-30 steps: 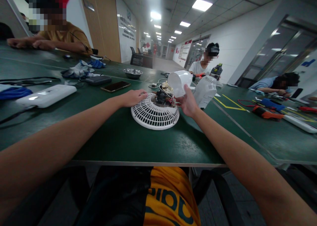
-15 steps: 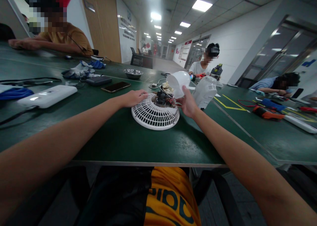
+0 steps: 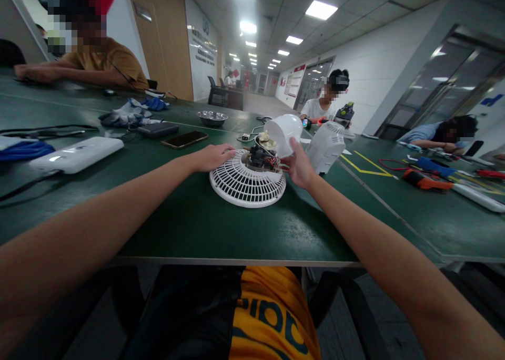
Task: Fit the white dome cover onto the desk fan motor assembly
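A round white fan grille (image 3: 246, 189) lies on the green table, with an exposed fan motor (image 3: 260, 157) and its wires on top. My left hand (image 3: 215, 156) rests flat on the grille's left rim, fingers stretched out. To the right of the motor, my right hand (image 3: 300, 165) grips a white rounded motor cover (image 3: 284, 131), tilted with its hollow side toward the motor. The fingertips behind the cover are partly hidden. A white vented plastic housing (image 3: 325, 147) stands just beyond my right hand.
Left of the grille lie a phone (image 3: 184, 139), a white power bank-like box (image 3: 77, 155) and gloves (image 3: 128, 113). A metal bowl (image 3: 212, 119) stands behind. An orange-and-black tool (image 3: 426, 181) lies at right. Several people sit around the table (image 3: 244, 234).
Almost nothing differs. Both hands keep their places, and the white cover stays tilted beside the motor, perhaps a touch lower.
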### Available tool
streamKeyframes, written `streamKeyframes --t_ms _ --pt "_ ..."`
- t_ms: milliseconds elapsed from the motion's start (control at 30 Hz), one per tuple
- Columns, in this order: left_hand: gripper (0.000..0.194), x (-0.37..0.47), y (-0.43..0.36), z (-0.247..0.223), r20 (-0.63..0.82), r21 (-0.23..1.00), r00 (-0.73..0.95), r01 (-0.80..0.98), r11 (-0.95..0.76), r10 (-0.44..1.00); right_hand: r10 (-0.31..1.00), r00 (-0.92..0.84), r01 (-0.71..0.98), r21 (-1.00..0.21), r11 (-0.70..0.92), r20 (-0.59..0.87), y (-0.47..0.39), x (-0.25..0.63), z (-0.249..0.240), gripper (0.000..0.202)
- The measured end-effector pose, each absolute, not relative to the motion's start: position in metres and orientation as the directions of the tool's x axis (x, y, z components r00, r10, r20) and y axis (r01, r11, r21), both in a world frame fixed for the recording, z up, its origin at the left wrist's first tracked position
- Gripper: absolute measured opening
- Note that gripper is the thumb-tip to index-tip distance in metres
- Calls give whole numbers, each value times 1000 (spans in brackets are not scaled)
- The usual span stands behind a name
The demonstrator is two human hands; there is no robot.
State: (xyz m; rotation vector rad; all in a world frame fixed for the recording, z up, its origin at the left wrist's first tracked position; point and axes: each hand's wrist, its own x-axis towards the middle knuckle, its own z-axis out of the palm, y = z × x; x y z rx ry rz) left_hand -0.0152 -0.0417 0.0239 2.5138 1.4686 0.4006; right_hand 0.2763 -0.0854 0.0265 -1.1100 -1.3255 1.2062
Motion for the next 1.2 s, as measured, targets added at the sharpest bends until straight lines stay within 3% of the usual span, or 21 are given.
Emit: streamKeyframes --t_ms 700,933,1200 --pt "68 -16 -39 23 129 317 467 817 -483 875 992 -86 -66 -994 81 87 -84 277 24 70" --pt "66 -16 -44 24 150 293 478 815 -501 865 975 -81 -65 -977 204 209 -81 272 22 69" --pt "66 -14 -44 24 149 279 478 820 -500 866 941 -22 85 -937 338 337 -85 267 21 61"
